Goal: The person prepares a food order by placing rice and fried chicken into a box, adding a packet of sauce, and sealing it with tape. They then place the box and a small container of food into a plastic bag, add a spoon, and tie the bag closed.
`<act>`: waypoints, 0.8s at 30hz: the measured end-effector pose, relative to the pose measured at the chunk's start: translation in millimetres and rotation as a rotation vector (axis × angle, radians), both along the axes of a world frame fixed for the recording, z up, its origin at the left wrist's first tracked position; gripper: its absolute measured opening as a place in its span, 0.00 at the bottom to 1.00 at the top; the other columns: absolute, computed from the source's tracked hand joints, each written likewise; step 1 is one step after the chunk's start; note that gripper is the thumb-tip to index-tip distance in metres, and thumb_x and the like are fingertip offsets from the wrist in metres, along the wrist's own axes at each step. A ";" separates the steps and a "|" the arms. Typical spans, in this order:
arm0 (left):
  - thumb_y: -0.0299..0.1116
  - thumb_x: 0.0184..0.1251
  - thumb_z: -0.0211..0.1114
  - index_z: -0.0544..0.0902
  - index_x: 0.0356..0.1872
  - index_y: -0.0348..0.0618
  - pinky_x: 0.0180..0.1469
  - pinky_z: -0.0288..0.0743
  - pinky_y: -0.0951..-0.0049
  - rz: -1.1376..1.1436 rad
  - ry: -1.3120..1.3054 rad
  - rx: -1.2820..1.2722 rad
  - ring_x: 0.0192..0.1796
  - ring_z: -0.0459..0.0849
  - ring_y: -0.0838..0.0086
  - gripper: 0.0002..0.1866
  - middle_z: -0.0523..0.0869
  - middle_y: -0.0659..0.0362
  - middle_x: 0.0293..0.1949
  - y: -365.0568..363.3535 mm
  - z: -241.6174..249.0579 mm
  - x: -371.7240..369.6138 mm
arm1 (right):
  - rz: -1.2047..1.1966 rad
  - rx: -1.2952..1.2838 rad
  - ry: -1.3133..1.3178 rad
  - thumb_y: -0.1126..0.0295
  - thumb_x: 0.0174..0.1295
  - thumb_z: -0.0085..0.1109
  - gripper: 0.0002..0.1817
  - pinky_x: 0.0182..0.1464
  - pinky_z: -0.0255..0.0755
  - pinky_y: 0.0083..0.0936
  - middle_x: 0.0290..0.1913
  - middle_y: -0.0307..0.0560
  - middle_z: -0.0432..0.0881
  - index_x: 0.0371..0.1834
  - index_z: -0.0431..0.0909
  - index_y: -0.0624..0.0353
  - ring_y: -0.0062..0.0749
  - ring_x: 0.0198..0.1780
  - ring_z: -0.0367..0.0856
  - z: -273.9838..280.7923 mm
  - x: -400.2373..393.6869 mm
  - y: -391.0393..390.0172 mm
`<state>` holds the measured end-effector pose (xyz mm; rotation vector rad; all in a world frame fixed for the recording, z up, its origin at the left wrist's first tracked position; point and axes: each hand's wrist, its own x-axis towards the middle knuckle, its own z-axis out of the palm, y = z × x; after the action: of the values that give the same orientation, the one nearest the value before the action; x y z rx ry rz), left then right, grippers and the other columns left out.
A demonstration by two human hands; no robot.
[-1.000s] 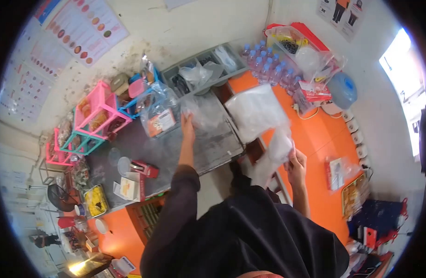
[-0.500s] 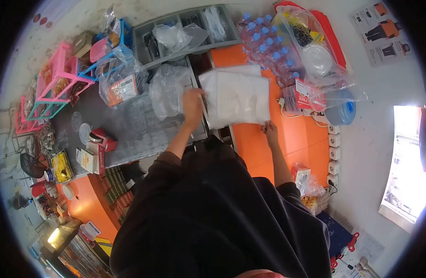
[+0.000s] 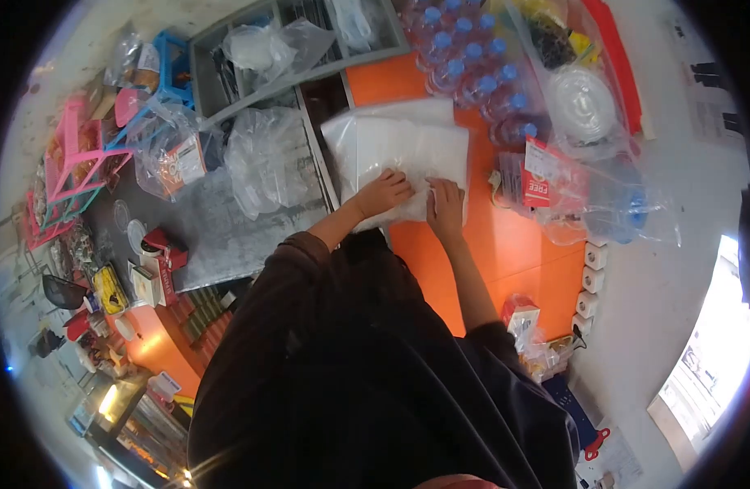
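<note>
Head: hands on plastic stack; label "FREE".

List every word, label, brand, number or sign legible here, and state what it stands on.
"FREE": the red-and-white card beside the bottles.
Too small or blurred to read: the orange-and-white label inside a clear plastic bag, the red-and-white cardboard box at lower right, and the white wall poster.

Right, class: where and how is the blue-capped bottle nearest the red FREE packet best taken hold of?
Probably by its blue cap, fingertips coming from above: the bottle stands upright with the cap uppermost, and other bottles crowd its far side.
</note>
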<state>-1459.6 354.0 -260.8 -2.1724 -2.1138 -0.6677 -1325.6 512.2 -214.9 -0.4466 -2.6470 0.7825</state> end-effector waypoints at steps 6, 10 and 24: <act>0.31 0.55 0.59 0.80 0.42 0.40 0.54 0.67 0.62 0.050 -0.034 0.093 0.48 0.74 0.65 0.13 0.77 0.60 0.42 -4.7 7.0 4.6 | 0.191 0.170 -0.008 0.75 0.52 0.58 0.20 0.49 0.59 0.34 0.50 0.34 0.80 0.50 0.76 0.48 0.33 0.48 0.74 -23.2 6.0 2.7; 0.31 0.55 0.60 0.80 0.40 0.41 0.54 0.67 0.61 0.026 -0.049 0.079 0.49 0.73 0.65 0.11 0.76 0.59 0.41 -3.5 7.6 2.9 | 0.227 0.166 0.006 0.72 0.51 0.60 0.17 0.47 0.57 0.31 0.52 0.22 0.82 0.45 0.78 0.41 0.28 0.45 0.75 -43.3 12.0 1.3; 0.25 0.51 0.62 0.78 0.32 0.38 0.50 0.70 0.65 -0.095 -0.501 0.182 0.45 0.73 0.58 0.06 0.75 0.55 0.38 -13.3 11.3 -16.4 | 0.397 0.018 -0.076 0.78 0.53 0.55 0.18 0.53 0.56 0.44 0.53 0.27 0.80 0.46 0.77 0.44 0.35 0.54 0.68 -23.7 2.1 -8.8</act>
<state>-1476.0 340.7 -249.5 -2.1839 -2.0397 -1.4834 -1323.5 503.4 -238.6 0.0627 -2.8518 0.8668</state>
